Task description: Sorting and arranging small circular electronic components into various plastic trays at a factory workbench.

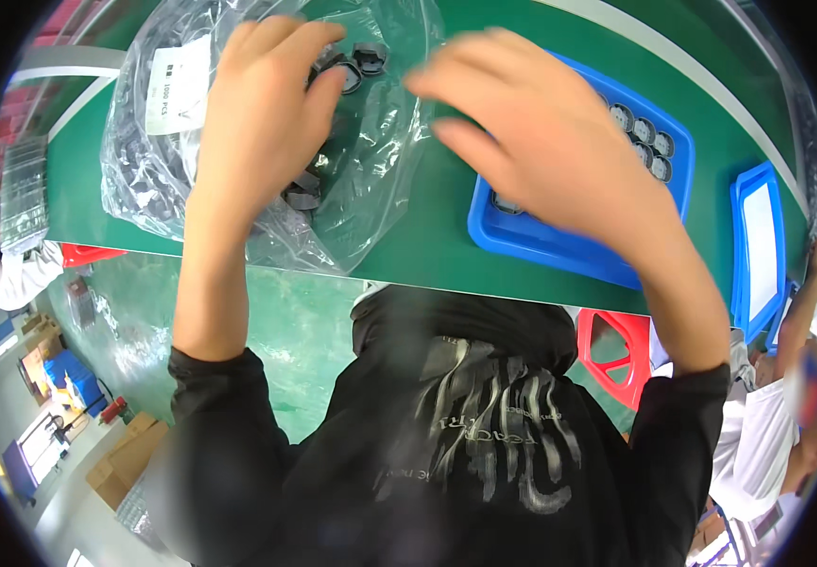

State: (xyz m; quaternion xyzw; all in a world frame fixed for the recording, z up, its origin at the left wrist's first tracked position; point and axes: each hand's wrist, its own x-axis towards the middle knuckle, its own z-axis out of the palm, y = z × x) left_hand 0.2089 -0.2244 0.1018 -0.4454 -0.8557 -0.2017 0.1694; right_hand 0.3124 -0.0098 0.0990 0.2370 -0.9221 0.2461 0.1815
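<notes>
A clear plastic bag (361, 222) with dark grey plastic parts (302, 192) lies on the green table. My left hand (262, 118) is over the bag, its fingers and thumb curled round small grey round parts (345, 76); its palm side is hidden. Another grey part (369, 59) shows just beyond the fingertips. My right hand (531, 118) hovers between the bag and a blue tray (541, 248), slightly blurred, thumb apart from its stretched fingers, with nothing visible between them. Several round grey parts (643, 130) sit in rows in the tray, partly hidden by my right hand and forearm.
The green table (427, 255) has its near edge close to my body. A white label (178, 87) is on the bag. Another blue tray (758, 246) with a white sheet stands at the right. A red stool (627, 354) and a person in white (756, 444) are at the right.
</notes>
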